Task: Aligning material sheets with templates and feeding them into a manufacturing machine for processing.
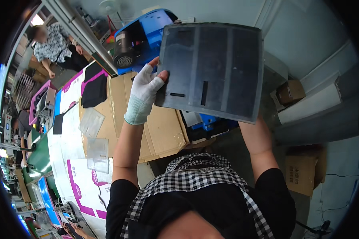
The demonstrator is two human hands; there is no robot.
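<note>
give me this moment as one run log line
left hand: white-gloved, gripping dark panel by left edge | right hand: hidden behind dark panel | nearby: cardboard sheet, blue machine

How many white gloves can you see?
1: the white glove on the left hand. The right hand is out of sight behind the dark panel, so another may be hidden there.

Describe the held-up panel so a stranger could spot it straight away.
Start at the checked apron and look up to the gloved left hand. That hand grips the edge of a large, dark, squarish panel. Unlike the smaller translucent sheets to the left, it has pale bands and short black marks.
</note>
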